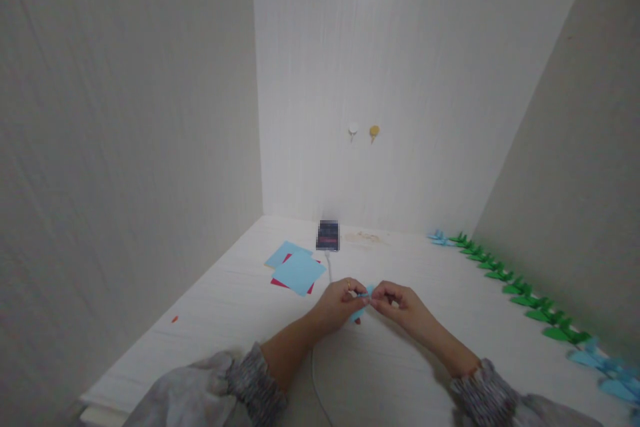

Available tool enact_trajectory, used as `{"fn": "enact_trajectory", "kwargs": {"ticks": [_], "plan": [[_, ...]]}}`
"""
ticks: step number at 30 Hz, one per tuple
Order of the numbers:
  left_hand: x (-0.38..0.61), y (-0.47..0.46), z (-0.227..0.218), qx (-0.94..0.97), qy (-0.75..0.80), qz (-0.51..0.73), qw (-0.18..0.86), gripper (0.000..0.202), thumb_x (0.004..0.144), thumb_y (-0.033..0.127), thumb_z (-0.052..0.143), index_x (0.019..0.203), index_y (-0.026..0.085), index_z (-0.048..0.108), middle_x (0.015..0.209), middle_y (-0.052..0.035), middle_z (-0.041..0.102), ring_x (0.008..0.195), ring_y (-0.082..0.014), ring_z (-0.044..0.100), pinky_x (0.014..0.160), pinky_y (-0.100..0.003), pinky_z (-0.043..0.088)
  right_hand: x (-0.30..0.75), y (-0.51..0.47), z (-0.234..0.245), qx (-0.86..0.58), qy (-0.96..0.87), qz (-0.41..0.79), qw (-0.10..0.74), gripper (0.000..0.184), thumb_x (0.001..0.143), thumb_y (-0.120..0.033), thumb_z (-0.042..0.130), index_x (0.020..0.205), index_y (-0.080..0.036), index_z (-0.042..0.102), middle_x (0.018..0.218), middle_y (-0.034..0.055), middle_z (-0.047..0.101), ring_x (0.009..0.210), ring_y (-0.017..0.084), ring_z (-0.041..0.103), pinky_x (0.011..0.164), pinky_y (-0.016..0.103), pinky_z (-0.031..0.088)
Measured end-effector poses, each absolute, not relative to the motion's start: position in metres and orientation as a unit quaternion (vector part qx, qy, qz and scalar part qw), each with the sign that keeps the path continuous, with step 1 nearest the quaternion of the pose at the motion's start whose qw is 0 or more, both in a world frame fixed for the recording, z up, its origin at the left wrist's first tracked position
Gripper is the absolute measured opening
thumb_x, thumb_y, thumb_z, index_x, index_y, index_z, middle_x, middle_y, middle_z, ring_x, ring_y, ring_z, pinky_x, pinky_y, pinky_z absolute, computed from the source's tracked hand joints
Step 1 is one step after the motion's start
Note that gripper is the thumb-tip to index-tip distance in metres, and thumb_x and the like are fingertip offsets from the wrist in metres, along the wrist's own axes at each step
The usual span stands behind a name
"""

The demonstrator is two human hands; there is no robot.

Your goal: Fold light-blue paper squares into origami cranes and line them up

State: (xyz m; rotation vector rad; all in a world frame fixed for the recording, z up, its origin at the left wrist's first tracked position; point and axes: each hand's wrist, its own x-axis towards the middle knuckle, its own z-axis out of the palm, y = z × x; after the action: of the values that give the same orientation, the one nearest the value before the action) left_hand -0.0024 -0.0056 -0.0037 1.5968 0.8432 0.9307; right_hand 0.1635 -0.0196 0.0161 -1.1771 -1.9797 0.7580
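Observation:
Between my two hands is a small piece of light blue folded paper (358,314), partly hidden by my fingers. My left hand (341,303) pinches it from the left, with a ring on one finger. From the right, my right hand (397,300) pinches its upper edge, thumb and forefinger close to the left fingertips. The exact shape of the fold is too small to make out. Left of my hands lie flat square sheets of blue paper (300,272), with red paper (281,285) showing from beneath.
A phone-like device (328,236), blurred out, stands near the back wall with a white cable (314,373) running toward me. Along the right side runs a row of green folded paper pieces (517,289), with blue folded ones (607,367) at its ends. An orange scrap (175,319) lies left.

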Motion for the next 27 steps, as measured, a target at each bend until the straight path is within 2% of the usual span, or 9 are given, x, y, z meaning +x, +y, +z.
{"fn": "enact_trajectory", "kwargs": {"ticks": [7, 16, 22, 27], "plan": [[-0.002, -0.005, -0.006, 0.675, 0.375, 0.386, 0.504, 0.029, 0.064, 0.040, 0.054, 0.076, 0.014, 0.051, 0.044, 0.0046, 0.049, 0.038, -0.0063, 0.045, 0.038, -0.015, 0.029, 0.161, -0.020, 0.015, -0.451, -0.782, 0.242, 0.356, 0.020, 0.074, -0.031, 0.047, 0.064, -0.017, 0.056, 0.055, -0.0013, 0.049, 0.055, 0.011, 0.045, 0.052, 0.022, 0.034], [-0.001, 0.004, -0.016, 0.640, 0.371, 0.383, 0.553, 0.033, 0.057, 0.041, 0.059, 0.073, 0.013, 0.055, 0.048, 0.0019, 0.054, 0.043, -0.0081, 0.048, 0.044, -0.018, 0.036, 0.159, -0.025, 0.015, -0.443, -0.811, 0.148, 0.354, 0.019, 0.077, -0.027, 0.042, 0.064, -0.017, 0.052, 0.059, 0.0001, 0.049, 0.054, 0.012, 0.044, 0.051, 0.022, 0.034], [-0.002, 0.002, -0.009, 0.601, 0.366, 0.406, 0.583, 0.033, 0.051, 0.039, 0.064, 0.067, 0.011, 0.059, 0.050, 0.0012, 0.054, 0.045, -0.0073, 0.047, 0.048, -0.020, 0.038, 0.157, -0.029, 0.021, -0.426, -0.808, 0.166, 0.371, 0.017, 0.077, -0.029, 0.044, 0.070, -0.018, 0.054, 0.061, 0.0010, 0.050, 0.056, 0.012, 0.045, 0.051, 0.022, 0.035], [-0.002, 0.000, -0.009, 0.619, 0.362, 0.395, 0.574, 0.035, 0.049, 0.042, 0.065, 0.065, 0.011, 0.061, 0.048, 0.0020, 0.052, 0.044, -0.0066, 0.044, 0.046, -0.019, 0.036, 0.157, -0.027, 0.021, -0.401, -0.807, 0.197, 0.385, 0.018, 0.074, -0.033, 0.049, 0.076, -0.018, 0.060, 0.067, 0.0028, 0.053, 0.062, 0.013, 0.048, 0.057, 0.024, 0.039]]}}
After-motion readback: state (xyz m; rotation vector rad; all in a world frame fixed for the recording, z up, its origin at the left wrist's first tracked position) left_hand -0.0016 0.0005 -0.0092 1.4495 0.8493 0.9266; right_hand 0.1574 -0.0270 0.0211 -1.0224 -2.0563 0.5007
